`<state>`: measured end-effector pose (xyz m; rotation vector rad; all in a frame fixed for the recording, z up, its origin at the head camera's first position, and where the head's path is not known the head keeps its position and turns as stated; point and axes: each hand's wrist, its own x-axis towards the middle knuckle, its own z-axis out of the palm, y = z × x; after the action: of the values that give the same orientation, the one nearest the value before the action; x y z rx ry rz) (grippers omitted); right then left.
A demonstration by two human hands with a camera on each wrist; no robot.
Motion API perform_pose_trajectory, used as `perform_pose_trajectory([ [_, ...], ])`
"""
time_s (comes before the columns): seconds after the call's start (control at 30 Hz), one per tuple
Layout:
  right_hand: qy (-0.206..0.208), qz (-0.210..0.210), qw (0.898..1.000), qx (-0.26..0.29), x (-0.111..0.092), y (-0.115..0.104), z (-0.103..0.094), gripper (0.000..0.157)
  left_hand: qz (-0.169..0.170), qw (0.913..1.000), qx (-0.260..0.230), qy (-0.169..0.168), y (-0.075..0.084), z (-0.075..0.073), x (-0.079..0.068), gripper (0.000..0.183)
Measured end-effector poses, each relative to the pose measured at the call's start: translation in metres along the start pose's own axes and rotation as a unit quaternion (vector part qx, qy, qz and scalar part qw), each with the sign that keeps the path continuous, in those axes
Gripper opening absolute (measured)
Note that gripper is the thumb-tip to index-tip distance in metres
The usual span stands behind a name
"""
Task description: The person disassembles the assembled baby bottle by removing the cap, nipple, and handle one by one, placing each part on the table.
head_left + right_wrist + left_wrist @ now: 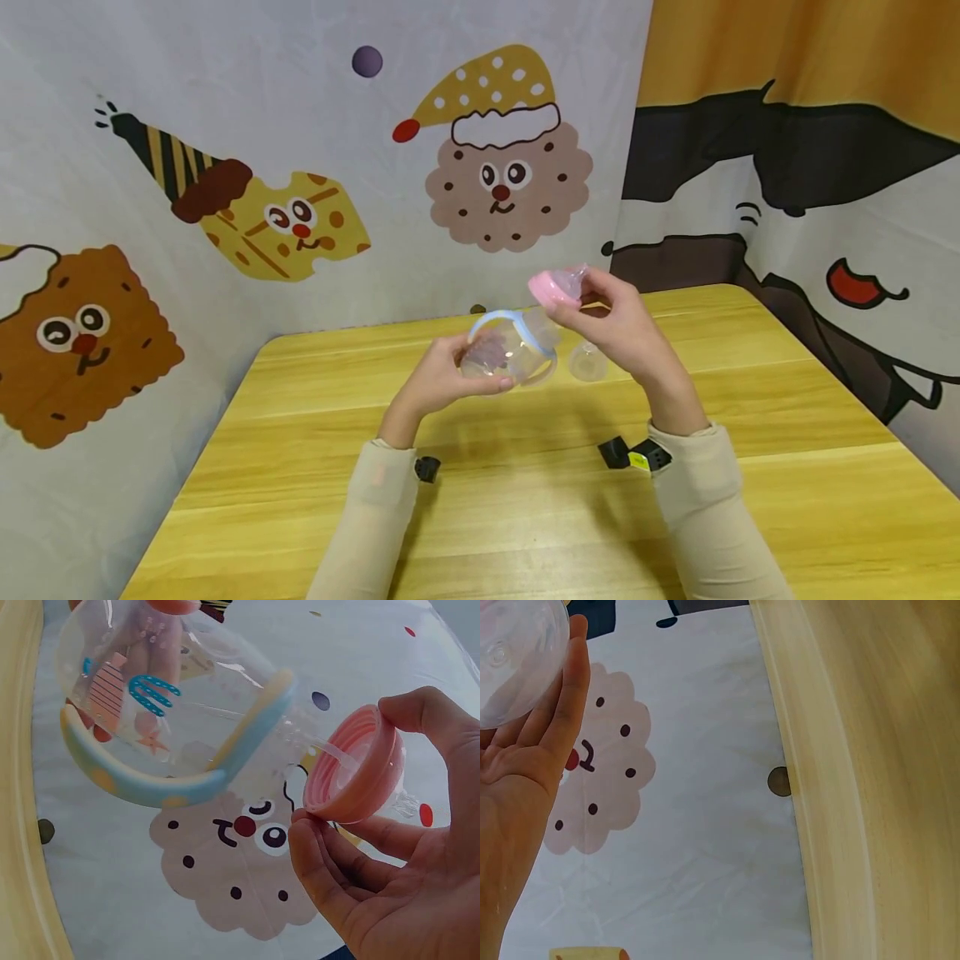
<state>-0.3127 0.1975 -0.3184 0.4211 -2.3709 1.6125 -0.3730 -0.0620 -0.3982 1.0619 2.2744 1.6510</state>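
Tilted above the table, a clear baby bottle [517, 350] with pale blue handles [150, 787] is held in my left hand [442, 375]. In the left wrist view its round base [517, 667] lies against the palm and fingers. My right hand [622, 325] pinches a pink screw ring with a clear nipple [555, 288] between thumb and fingers. The right wrist view shows the ring's threaded inside facing the bottle's mouth, the two apart, with a thin translucent straw [330, 748] between them. On the table behind stands a clear cap [588, 362].
A wood-grain table [300, 467] extends beneath both hands. Behind it hangs a white cloth [300, 100] printed with cartoon food faces, and a darker printed cloth [810, 167] stands at the right. Small black devices [633, 454] are strapped at the wrists.
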Motion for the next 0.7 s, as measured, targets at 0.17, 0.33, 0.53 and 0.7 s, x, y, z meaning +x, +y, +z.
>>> perform_pose_trajectory([
  [0.17,0.016,-0.002,1.0,-0.001,-0.0011,-0.0018,-0.0042,0.035,-0.005,1.0,0.004,-0.005,-0.0012,-0.0007,0.0002,0.056],
  [0.33,0.023,0.003,1.0,-0.008,-0.0027,-0.0049,-0.0067,0.035,-0.006,0.9998,0.008,-0.017,-0.0024,-0.0009,-0.0003,0.056],
  [0.53,0.036,-0.006,0.999,-0.007,-0.0045,-0.0061,-0.0081,0.037,-0.004,0.9995,0.007,-0.03,-0.0049,-0.0012,-0.001,0.06],
  [0.7,0.053,-0.012,0.999,0.001,-0.0048,-0.0066,-0.0102,0.041,-0.009,0.9993,0.012,-0.033,-0.0065,-0.0029,-0.0007,0.061],
])
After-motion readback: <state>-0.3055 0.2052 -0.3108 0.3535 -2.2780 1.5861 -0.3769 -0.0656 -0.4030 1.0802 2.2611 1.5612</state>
